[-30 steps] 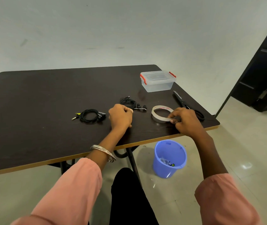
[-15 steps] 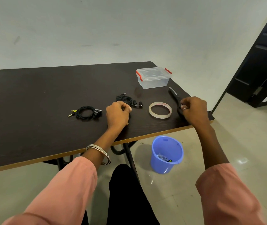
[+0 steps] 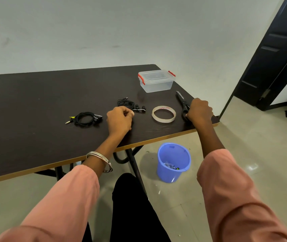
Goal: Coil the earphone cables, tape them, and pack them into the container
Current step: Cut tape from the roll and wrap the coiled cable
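Two black earphone sets lie on the dark table (image 3: 34, 105): a coiled one (image 3: 86, 118) at the left and another (image 3: 127, 104) just beyond my left hand. My left hand (image 3: 120, 120) rests curled on the table and pinches a small pale piece of tape at its fingertips. The tape roll (image 3: 164, 114) lies flat between my hands. My right hand (image 3: 199, 110) curls over the handles of the black scissors (image 3: 182, 100) near the table's right edge. The clear container (image 3: 156, 82) with red clips stands closed at the back right.
A blue bucket (image 3: 173, 163) with scraps inside stands on the floor under the table's front right corner. A dark door (image 3: 278, 55) is at the right. My legs are beneath the table edge.
My right hand left the tape roll, moved right and closed over the scissors' handles. My left hand stayed put with the tape piece. The camera view shifted slightly.
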`<state>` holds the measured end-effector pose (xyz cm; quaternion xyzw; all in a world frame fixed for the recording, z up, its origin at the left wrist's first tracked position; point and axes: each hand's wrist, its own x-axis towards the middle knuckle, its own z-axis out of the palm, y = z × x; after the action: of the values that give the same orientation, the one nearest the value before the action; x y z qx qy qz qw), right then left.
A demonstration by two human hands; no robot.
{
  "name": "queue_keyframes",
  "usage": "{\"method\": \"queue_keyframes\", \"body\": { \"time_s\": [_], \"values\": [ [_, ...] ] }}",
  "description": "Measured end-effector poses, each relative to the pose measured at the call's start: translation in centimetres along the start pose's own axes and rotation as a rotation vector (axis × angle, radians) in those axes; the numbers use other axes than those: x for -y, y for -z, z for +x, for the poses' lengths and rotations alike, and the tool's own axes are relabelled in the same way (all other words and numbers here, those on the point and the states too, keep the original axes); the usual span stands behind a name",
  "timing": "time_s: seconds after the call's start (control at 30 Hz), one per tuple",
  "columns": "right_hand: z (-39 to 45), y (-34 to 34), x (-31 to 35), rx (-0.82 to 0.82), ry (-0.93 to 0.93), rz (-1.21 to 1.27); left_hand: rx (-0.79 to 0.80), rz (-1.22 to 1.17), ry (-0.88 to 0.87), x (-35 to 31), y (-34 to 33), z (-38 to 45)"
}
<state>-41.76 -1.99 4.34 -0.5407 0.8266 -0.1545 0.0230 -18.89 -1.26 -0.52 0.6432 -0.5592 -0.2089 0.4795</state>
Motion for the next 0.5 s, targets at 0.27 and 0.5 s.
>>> {"method": "queue_keyframes", "body": {
  "time_s": [0.27,0.5],
  "values": [
    [-0.4,0.5,1.1,-0.084,0.01,-0.159,0.003,-0.011,-0.015,0.2,0.0,0.0],
    [-0.8,1.3,1.2,-0.188,-0.01,-0.009,0.01,0.0,-0.013,0.2,0.1,0.0]
  ]
}}
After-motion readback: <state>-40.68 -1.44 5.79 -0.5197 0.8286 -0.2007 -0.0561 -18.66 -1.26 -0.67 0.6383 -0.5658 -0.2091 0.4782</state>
